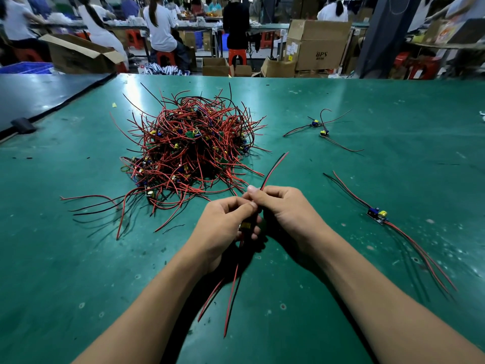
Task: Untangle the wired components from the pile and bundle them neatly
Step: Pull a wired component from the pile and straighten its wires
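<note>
Seen from the head camera, both hands meet just in front of the pile (191,148) of red and black wires on the green table (367,101). The left hand (225,224) curls around one small board (245,226), and its lower wires (232,292) trail toward the person. The right hand (278,206) pinches the upper wires (274,168), which stick out past the thumb. To my eye, one piece is clear of the tangle and being straightened. The next move calls for gathering its leads together. Other loose pieces (376,215) lie well apart to the right. Fingers hide most of the board.
</note>
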`<state>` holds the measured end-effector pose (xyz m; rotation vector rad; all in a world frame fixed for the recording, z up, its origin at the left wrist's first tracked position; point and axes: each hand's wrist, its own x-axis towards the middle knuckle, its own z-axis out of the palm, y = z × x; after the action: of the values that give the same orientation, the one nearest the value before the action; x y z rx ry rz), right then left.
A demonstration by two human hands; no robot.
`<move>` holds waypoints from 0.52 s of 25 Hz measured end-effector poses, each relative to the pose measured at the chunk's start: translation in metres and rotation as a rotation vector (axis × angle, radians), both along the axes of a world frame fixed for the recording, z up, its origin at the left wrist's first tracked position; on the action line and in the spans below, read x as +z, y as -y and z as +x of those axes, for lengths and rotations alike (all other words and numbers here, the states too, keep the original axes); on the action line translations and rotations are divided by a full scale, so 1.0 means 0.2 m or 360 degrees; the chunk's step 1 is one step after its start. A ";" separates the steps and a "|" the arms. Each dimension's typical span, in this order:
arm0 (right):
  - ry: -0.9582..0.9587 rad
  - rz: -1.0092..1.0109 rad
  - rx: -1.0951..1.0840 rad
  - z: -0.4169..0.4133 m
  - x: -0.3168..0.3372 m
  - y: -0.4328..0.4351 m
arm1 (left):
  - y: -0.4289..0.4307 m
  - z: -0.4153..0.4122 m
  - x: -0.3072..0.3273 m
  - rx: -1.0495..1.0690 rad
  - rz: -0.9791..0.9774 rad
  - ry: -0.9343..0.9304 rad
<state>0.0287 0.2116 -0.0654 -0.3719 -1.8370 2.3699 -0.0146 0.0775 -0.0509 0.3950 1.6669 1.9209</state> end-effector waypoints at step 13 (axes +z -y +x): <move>0.0120 -0.0782 -0.0510 -0.02 0.12 -0.17 | 0.03 0.00 0.00 -0.0335 -0.0075 -0.0138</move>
<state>0.0248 0.2448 -0.0421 -0.7470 -1.0870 2.5636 -0.0143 0.0724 -0.0510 0.6172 1.6504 1.7290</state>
